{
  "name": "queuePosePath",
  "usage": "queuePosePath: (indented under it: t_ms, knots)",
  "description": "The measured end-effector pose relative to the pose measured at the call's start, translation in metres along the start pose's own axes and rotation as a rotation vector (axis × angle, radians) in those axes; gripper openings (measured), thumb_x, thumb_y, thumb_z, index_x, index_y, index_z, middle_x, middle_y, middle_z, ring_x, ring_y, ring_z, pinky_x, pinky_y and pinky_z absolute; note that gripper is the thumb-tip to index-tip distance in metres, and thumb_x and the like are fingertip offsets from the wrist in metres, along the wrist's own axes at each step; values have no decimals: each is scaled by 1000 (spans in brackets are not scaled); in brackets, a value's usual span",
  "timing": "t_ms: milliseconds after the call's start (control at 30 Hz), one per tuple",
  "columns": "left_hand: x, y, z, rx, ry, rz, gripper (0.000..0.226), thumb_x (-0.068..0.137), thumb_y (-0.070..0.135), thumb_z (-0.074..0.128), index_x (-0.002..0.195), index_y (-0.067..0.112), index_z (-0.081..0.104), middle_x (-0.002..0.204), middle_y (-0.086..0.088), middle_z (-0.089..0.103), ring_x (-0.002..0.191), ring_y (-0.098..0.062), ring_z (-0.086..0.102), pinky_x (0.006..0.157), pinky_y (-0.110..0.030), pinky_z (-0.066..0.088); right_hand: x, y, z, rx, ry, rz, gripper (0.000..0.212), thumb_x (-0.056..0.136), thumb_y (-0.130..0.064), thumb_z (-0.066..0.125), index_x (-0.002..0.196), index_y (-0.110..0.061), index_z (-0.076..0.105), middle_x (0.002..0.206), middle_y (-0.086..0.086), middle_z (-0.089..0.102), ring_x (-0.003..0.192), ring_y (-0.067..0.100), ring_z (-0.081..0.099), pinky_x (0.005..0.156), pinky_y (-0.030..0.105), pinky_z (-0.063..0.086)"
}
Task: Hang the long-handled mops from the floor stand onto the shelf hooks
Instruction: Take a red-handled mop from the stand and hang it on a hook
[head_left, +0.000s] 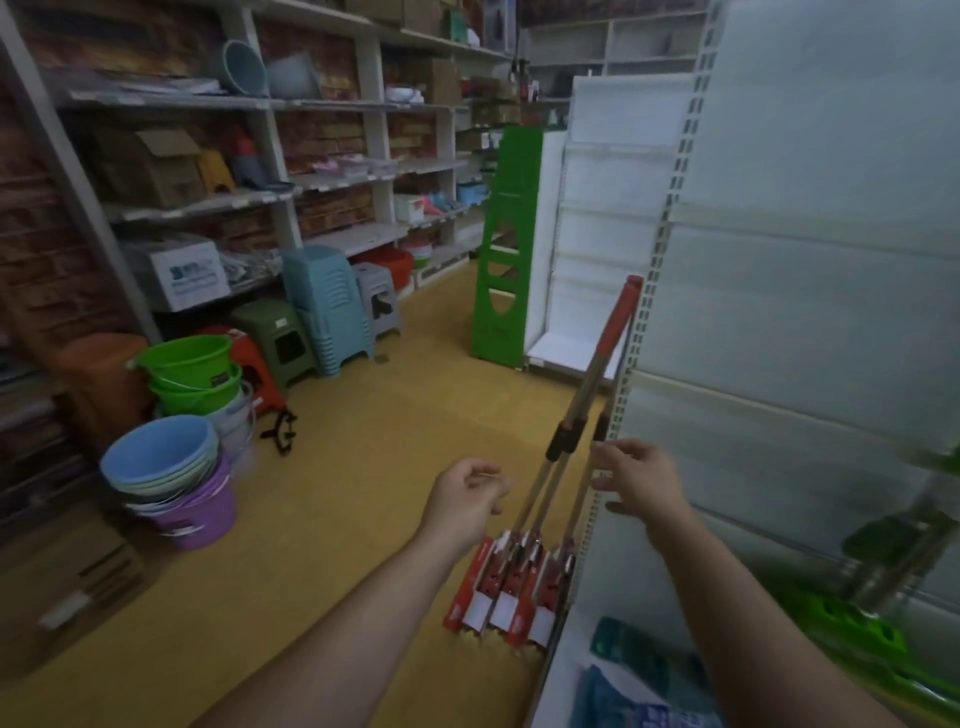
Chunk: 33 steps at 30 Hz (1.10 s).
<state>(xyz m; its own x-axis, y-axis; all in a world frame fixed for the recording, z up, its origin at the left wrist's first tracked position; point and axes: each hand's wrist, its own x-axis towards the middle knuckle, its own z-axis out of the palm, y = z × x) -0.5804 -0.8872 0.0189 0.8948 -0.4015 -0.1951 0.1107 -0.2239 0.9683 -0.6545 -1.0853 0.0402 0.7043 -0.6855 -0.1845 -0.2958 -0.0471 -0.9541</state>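
Red-headed, steel-poled mops (566, 439) are leaning against the white perforated shelf upright (670, 208). The right hand (641, 483) is hovering beside that upright, fingers spread; the left hand (467, 496) is hanging loosely curled, empty. Gripping one pole singly seems wisest.

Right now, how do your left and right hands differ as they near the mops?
The left hand has loosely curled fingers; the right hand has them stretched out. The left hand sits apart, to the left of the mops; the right hand has its fingertips at their handles, though I cannot tell if they touch. Both hands hold nothing and are at a similar height.
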Motion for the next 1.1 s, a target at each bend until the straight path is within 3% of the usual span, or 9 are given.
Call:
queuePosePath:
  t_ms: [100, 267, 400, 533, 667, 767, 933, 1000, 1100]
  knots:
    - [13, -2, -33, 8, 11, 25, 9, 100, 34, 66, 107, 34, 60, 111, 5, 66, 97, -16, 68, 78, -38, 49, 15, -19, 28, 12, 17, -4, 27, 100, -33, 65, 118, -13, 66, 110, 7, 73, 97, 29, 73, 87, 48, 59]
    - [44, -1, -67, 11, 35, 30, 19, 101, 33, 64, 120, 28, 60, 110, 6, 64, 98, -13, 67, 74, -34, 47, 47, -32, 67, -10, 26, -19, 28, 99, -31, 67, 116, -8, 70, 109, 11, 75, 93, 28, 75, 68, 36, 54]
    - [82, -1, -78, 30, 44, 8, 20, 102, 33, 64, 120, 28, 59, 110, 8, 62, 95, -10, 66, 64, -24, 43, 84, -32, 87, 31, 47, 17, 27, 99, -30, 68, 116, -8, 69, 111, 12, 74, 97, 31, 74, 79, 47, 58]
    - [137, 3, -75, 86, 40, -19, 18, 101, 33, 64, 118, 30, 60, 109, 8, 62, 93, -11, 66, 63, -24, 42, 143, -29, 98, 76, 80, 45, 26, 100, -27, 67, 118, -7, 67, 115, 13, 73, 101, 30, 73, 80, 46, 58]
    - [208, 17, -57, 141, 34, -29, 13, 100, 30, 66, 112, 27, 62, 101, 4, 63, 93, -20, 67, 67, -32, 44, 208, -23, 97, 98, 122, 58, 21, 101, -24, 66, 115, -8, 66, 116, 17, 72, 100, 33, 72, 88, 55, 60]
    - [258, 29, -32, 188, -10, -39, 16, 101, 29, 65, 115, 25, 61, 101, 3, 62, 97, -23, 67, 69, -34, 45, 246, -15, 88, 58, 189, 83, 29, 100, -28, 66, 120, -8, 65, 108, 15, 72, 95, 30, 71, 92, 55, 59]
    - [324, 46, 28, 260, -145, -33, 16, 101, 31, 65, 115, 27, 59, 103, 3, 63, 102, -25, 68, 72, -38, 50, 294, 1, 73, -2, 260, 101, 46, 99, -30, 63, 128, 5, 60, 106, 21, 68, 91, 36, 70, 74, 43, 56]
    - [344, 50, 50, 299, -198, -20, 15, 100, 33, 65, 113, 29, 60, 105, 3, 64, 101, -24, 67, 75, -38, 51, 303, 7, 69, -46, 277, 115, 47, 98, -31, 62, 128, 6, 59, 114, 28, 70, 97, 41, 72, 82, 50, 59]
    - [377, 53, 84, 367, -264, 8, 6, 100, 29, 64, 105, 31, 60, 101, 1, 64, 98, -24, 67, 74, -32, 50, 313, 8, 66, -75, 310, 111, 46, 98, -27, 60, 136, -1, 56, 128, 20, 69, 108, 36, 70, 88, 47, 58]
